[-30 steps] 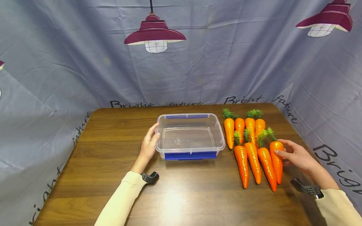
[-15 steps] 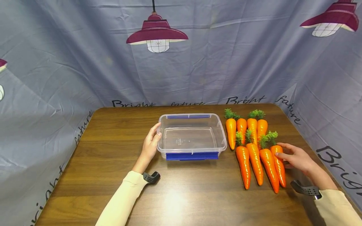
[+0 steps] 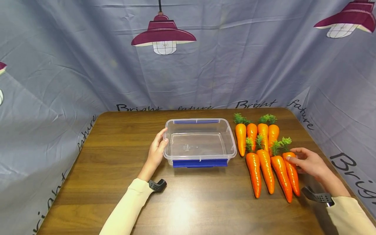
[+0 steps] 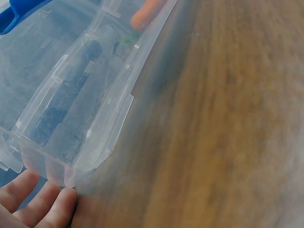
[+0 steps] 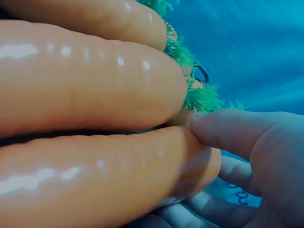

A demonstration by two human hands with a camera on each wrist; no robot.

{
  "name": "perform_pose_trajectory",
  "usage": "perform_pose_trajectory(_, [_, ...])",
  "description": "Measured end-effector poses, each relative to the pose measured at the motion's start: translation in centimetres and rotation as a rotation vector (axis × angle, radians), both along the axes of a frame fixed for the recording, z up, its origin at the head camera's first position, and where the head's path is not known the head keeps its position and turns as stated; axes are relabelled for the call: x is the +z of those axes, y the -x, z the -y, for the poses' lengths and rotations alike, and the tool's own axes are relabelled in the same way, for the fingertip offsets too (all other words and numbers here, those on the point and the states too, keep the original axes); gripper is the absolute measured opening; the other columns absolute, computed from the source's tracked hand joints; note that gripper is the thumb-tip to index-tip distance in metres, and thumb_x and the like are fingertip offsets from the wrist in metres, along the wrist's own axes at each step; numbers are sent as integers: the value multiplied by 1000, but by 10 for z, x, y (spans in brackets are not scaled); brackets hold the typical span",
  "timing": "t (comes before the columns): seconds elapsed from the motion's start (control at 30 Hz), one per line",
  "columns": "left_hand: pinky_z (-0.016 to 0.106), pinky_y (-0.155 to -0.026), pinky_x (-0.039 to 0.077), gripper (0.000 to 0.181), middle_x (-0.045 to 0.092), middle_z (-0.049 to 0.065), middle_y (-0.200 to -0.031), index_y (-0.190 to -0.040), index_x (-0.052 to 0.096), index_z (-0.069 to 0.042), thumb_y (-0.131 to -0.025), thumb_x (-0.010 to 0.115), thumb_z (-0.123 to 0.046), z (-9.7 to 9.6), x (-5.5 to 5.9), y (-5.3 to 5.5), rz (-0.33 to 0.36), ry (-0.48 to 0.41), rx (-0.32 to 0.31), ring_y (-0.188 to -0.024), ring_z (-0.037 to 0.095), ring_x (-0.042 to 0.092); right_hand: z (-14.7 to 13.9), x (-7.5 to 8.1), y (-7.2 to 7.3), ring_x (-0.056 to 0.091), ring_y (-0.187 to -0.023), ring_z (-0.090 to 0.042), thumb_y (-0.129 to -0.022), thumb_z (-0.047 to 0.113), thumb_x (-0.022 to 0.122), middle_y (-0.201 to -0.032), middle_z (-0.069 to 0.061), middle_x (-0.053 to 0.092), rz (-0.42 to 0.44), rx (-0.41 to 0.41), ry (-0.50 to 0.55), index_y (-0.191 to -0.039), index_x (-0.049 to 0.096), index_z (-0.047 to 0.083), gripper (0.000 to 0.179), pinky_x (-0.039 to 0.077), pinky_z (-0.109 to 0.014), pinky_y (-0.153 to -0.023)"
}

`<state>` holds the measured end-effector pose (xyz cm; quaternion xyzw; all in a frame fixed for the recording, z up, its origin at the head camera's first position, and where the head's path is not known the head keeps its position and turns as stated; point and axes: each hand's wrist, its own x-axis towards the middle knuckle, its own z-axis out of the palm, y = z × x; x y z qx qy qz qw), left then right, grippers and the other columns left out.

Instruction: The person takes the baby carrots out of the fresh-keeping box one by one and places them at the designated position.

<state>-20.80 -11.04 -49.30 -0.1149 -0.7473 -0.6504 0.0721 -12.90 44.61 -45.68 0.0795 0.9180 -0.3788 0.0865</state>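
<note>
A clear plastic food container with blue side clips stands lidless near the middle of the table. My left hand grips its left end, thumb at the rim; in the left wrist view, bent fingers touch the wall. On the right, orange carrots with green tops lie in two rows. My right hand holds the top end of the rightmost front carrot, its thumb on the upper side and the other fingers around the far side. That carrot lies close beside its neighbour.
The back row of carrots lies close to the container's right side, touching the front row's leaves. Grey printed curtains hang along the table's back and sides. The wooden table has a glossy glare spot in front.
The rightmost front carrot has swung its tip to the right and now lies slanted alongside its neighbour, my right hand still on its top. The left hand stays at the container; the head view shifts slightly.
</note>
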Motion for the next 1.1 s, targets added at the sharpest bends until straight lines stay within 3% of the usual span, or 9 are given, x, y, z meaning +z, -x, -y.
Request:
perform_pose_trajectory(0.17, [32,-99,48,48,53,29,-146,-151,46,-5,-103,47,-9,0,-2,-1,-9,-13,2,-129,42,54,0,-2,-1,61,-72,1,-100,24,63,-107,-21,70,-12,-34,-3,-140,39,-16,62,61,-31,-62])
perform_pose_trajectory(0.27, [28,-98,48,47,54,30,-144,-150,46,-3,-103,47,-7,0,-3,-1,-25,-18,4,-127,43,55,1,-3,-2,60,-76,5,-101,23,60,-111,-19,70,7,-12,25,-141,38,-16,61,61,-32,-65])
perform_pose_trajectory(0.5, [16,-97,45,47,51,31,-146,-149,45,1,-103,47,-5,2,-5,0,-65,-15,1,-130,44,53,6,-4,1,60,-81,6,-103,27,59,-123,-31,63,31,42,64,-145,35,-15,64,63,-36,-69])
perform_pose_trajectory(0.63, [33,-107,47,47,50,28,-150,-150,44,-1,-103,47,-6,3,-4,0,-50,-2,0,-134,42,51,7,-4,3,60,-81,8,-103,26,58,-124,-33,61,28,36,73,-146,33,-15,64,64,-38,-70])
perform_pose_trajectory(0.73, [52,-114,42,47,48,24,-153,-151,45,-3,-104,47,-7,5,-3,0,-34,8,0,-139,41,48,8,-3,4,60,-81,8,-104,26,57,-124,-34,61,29,26,81,-146,31,-16,65,64,-39,-71])
perform_pose_trajectory(0.8, [58,-117,38,47,46,24,-156,-152,44,-4,-105,46,-8,8,-3,-1,-29,25,-4,-143,41,45,7,-3,5,60,-81,8,-104,28,56,-125,-36,60,36,16,79,-147,30,-16,67,64,-40,-72])
perform_pose_trajectory(0.9, [59,-116,39,49,45,24,-157,-155,41,-5,-106,44,-11,12,2,-3,-12,76,-19,-143,43,46,5,-2,6,61,-80,7,-104,30,56,-127,-40,57,49,-3,77,-148,28,-16,70,64,-41,-72])
perform_pose_trajectory(1.1, [55,-93,57,51,50,27,-151,-159,34,-13,-109,39,-21,34,16,-5,57,248,-13,-128,45,59,1,5,11,61,-79,5,-104,34,54,-133,-46,51,33,-26,26,-147,29,-17,71,64,-38,-70])
